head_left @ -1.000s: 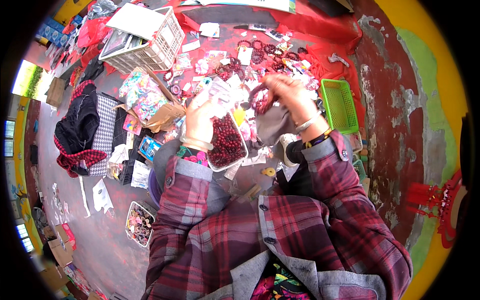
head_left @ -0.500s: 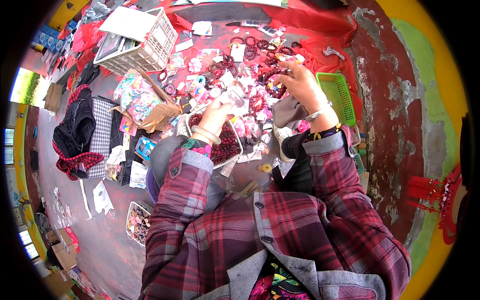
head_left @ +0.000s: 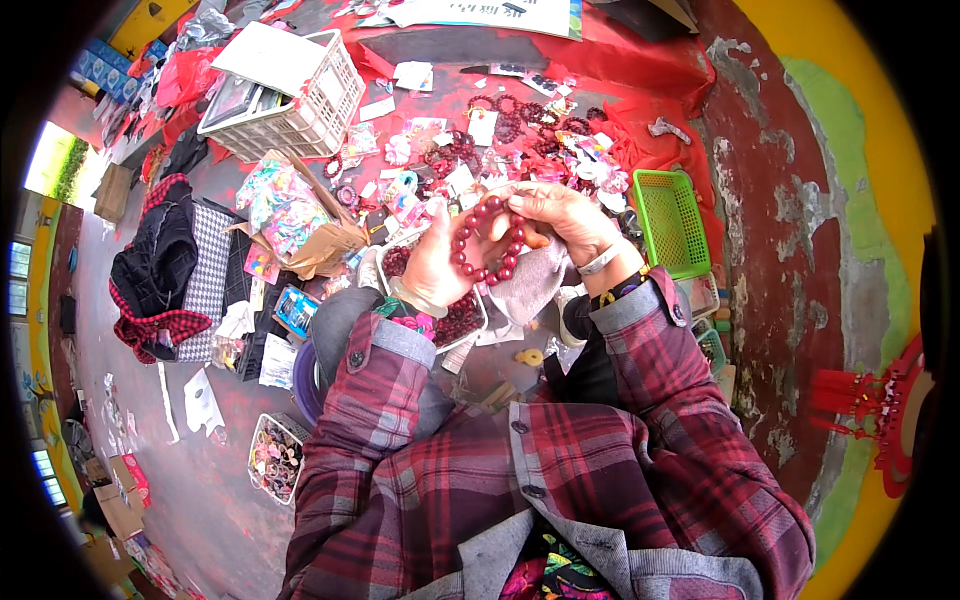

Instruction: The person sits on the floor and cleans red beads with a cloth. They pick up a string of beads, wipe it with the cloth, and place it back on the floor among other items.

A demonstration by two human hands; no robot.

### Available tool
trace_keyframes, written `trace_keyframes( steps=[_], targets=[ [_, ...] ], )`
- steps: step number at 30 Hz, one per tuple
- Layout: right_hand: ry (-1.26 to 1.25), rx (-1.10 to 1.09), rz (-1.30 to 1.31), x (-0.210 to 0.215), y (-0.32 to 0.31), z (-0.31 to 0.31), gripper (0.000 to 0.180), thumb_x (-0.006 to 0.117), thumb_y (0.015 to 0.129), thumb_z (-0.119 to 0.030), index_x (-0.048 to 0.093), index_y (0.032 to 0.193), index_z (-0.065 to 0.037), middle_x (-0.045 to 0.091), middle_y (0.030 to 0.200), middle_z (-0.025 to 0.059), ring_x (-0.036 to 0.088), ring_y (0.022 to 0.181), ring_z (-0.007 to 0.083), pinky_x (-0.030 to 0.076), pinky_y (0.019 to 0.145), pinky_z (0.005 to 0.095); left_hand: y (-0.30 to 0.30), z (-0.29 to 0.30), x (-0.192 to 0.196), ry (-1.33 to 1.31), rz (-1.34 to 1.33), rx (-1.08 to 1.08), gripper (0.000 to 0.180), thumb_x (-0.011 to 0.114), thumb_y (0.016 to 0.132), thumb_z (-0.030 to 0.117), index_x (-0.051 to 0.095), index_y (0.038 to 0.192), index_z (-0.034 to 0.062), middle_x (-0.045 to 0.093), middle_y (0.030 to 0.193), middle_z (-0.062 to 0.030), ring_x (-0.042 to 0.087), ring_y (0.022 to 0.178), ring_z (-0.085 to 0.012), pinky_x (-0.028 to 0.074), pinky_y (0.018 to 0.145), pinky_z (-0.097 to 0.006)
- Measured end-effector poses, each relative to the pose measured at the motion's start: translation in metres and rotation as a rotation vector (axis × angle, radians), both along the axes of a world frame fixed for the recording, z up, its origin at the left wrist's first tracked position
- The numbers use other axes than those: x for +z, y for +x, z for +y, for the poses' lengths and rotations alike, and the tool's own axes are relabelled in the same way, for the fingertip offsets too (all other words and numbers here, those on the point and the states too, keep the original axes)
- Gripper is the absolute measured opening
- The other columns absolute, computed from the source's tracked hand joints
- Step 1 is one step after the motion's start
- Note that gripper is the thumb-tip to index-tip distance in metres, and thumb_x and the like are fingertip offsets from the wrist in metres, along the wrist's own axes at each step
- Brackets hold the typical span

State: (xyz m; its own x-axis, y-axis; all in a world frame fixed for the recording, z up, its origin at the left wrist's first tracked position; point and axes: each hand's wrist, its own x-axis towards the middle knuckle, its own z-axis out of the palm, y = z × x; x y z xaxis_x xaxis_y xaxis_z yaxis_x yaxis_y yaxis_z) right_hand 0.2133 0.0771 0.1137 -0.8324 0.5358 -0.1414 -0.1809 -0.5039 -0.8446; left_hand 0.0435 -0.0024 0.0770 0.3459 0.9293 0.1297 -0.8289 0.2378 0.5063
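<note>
A dark red bead bracelet (head_left: 489, 241) forms a loop between my two hands. My right hand (head_left: 572, 224) pinches its upper right part between thumb and fingers. Along its left side the beads rest against my left hand (head_left: 438, 262), which supports the loop; the thumb points up and the other fingers are partly hidden. Below my right hand is a piece of grey cloth (head_left: 528, 288). Under my left hand stands a white basket (head_left: 484, 322) of dark red beads (head_left: 458, 316), partly covered by the hand.
Bead bracelets and small packaged trinkets spread over the floor ahead. A green basket (head_left: 672, 225) stands right. Left are a white crate (head_left: 322, 105), an open cardboard box (head_left: 322, 250), dark clothing (head_left: 155, 255) and a small basket of trinkets (head_left: 277, 457). A peeling wall (head_left: 775, 200) rises at the right.
My right hand has come in from the bracelets ahead and now pinches the bead bracelet. My hands are close together. The clear plastic in my left hand no longer shows.
</note>
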Motion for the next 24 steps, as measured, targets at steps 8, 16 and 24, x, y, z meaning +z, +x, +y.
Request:
trace_keyframes(
  steps=[8,16,24],
  targets=[
    [0.503,-0.298,-0.400,-0.007,0.001,0.014,0.044,0.062,0.080,-0.018,0.052,0.117,0.003,0.064,0.089,0.0084,0.058,0.076,0.0143,0.045,0.066,0.0260,-0.011,-0.007,-0.003,-0.158,-0.053,0.136,0.044,0.046,0.091,0.023,0.038,0.129,0.0043,0.046,0.127,-0.0173,0.044,0.119,-0.0301,0.034,0.100,-0.042],
    [1.325,0.198,-1.436,-0.050,0.015,0.024,0.017,0.054,0.074,-0.013,0.067,0.081,-0.004,0.065,0.081,0.0179,0.064,0.079,0.0321,0.051,0.072,0.0394,-0.043,-0.007,-0.008,-0.132,-0.195,0.261,0.039,0.046,0.089,0.017,0.043,0.126,0.0054,0.049,0.125,-0.0177,0.045,0.117,-0.0321,0.036,0.096,-0.046],
    [0.348,-0.520,-0.255,0.008,0.009,0.016,0.006,0.057,0.084,-0.007,0.063,0.085,-0.004,0.062,0.079,-0.0005,0.058,0.074,0.0099,0.045,0.067,0.0233,-0.052,-0.011,0.001,-0.109,-0.136,0.338,0.043,0.046,0.089,0.020,0.039,0.129,0.0046,0.048,0.125,-0.0185,0.045,0.117,-0.0304,0.036,0.097,-0.045]
  ],
)
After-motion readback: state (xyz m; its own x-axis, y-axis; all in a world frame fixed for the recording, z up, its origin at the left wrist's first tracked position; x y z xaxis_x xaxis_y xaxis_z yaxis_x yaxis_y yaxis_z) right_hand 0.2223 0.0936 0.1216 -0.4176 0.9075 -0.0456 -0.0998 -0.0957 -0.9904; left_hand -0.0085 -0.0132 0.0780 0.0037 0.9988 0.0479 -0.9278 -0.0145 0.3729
